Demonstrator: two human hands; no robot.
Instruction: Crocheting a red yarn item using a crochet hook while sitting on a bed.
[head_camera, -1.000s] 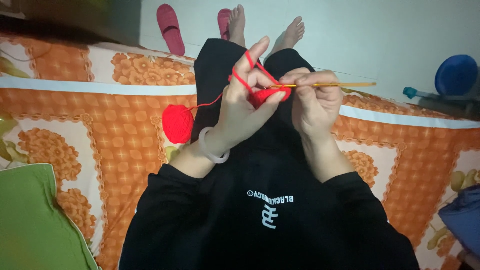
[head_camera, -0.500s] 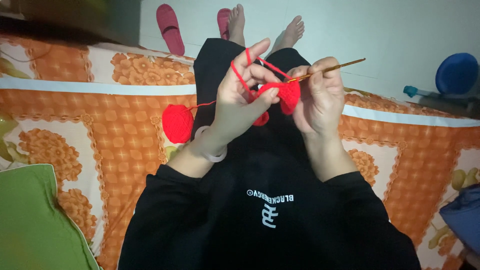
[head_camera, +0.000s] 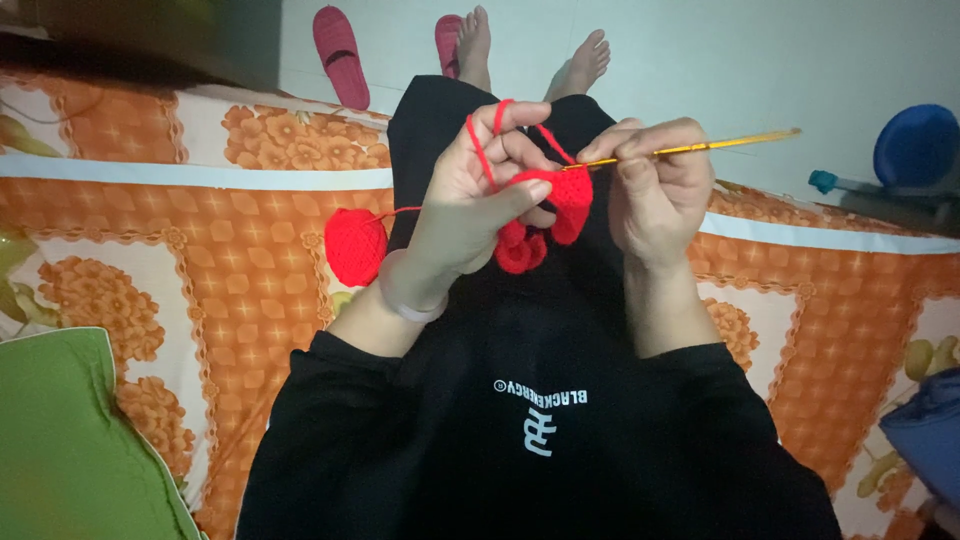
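Observation:
My left hand (head_camera: 470, 195) pinches a small red crochet piece (head_camera: 560, 205), with red yarn looped over its fingers. My right hand (head_camera: 655, 185) grips a yellow crochet hook (head_camera: 700, 147) whose tip sits in the piece; the handle points right. A red yarn ball (head_camera: 355, 245) lies on the bedsheet left of my lap, its strand running up to my left hand. A pale bangle (head_camera: 405, 295) circles my left wrist. Both hands hover above my black-clothed lap.
I sit on an orange floral bedsheet (head_camera: 180, 250). A green pillow (head_camera: 70, 450) lies at lower left. My bare feet (head_camera: 530, 50) and red slippers (head_camera: 338, 40) rest on the pale floor. A blue round object (head_camera: 915, 145) is at the right; blue cloth (head_camera: 930, 430) lower right.
The crochet piece has dropped lower and hangs between the hands. The hook has levelled from a tilt upward to nearly horizontal, and my left fingers have shifted on the yarn.

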